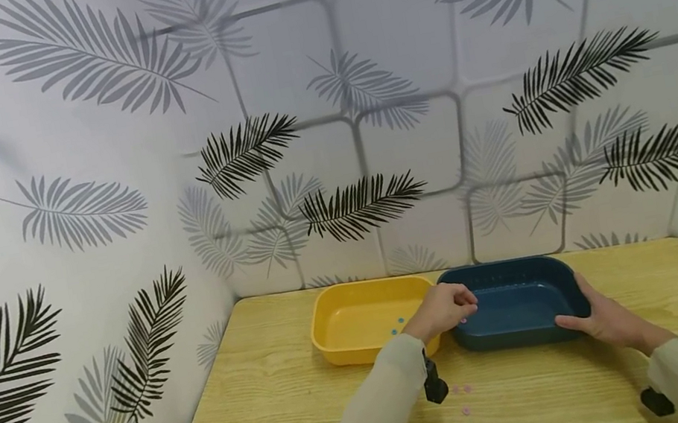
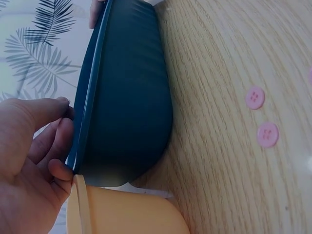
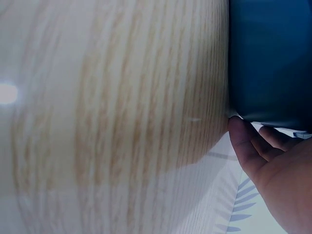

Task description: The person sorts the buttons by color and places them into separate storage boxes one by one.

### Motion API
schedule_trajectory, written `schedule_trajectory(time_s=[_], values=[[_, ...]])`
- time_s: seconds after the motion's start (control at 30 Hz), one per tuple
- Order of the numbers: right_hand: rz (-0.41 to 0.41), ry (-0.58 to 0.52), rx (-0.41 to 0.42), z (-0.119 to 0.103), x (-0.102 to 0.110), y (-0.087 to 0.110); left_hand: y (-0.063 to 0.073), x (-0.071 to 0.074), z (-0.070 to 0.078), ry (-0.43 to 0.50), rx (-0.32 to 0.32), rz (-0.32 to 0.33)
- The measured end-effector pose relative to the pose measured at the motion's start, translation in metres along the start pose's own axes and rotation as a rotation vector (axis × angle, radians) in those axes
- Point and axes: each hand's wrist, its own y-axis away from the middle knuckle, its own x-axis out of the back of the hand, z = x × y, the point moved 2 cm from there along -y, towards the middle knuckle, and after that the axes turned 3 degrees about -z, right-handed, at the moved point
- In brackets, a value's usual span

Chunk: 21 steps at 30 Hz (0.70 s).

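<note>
A dark blue plastic basin [image 1: 518, 340] stands on the table, its left end close to a yellow basin [image 1: 351, 354]. My left hand [image 1: 444, 308] is over the blue basin's left end with fingers bent and thumb near the fingertips; whether anything is between them is hidden. A pink spot, seemingly a button [image 1: 463, 320], shows just below those fingers. My right hand [image 1: 609, 316] grips the blue basin's right end, thumb on the near side. Two small blue buttons [image 1: 394, 332] lie in the yellow basin. Several pink buttons [image 2: 267, 134] rest on the table.
The pale wood table [image 1: 264, 406] reaches back to a wall [image 1: 340, 256] with a leaf pattern. Black wrist cameras [image 1: 435, 382] hang under both cuffs. In the left wrist view the yellow basin's rim [image 2: 78, 195] meets the blue one.
</note>
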Motion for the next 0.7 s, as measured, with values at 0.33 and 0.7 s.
schedule_trajectory(time_s=[0.33, 0.7], values=[[-0.005, 0.003, -0.01, -0.0023, 0.0009, 0.001, -0.0062, -0.0039, 0.0032, -0.054, 0.025, -0.029], [-0.002, 0.015, -0.013, 0.0003, 0.0015, 0.0, -0.0097, -0.0049, 0.0038, -0.08, 0.048, -0.026]])
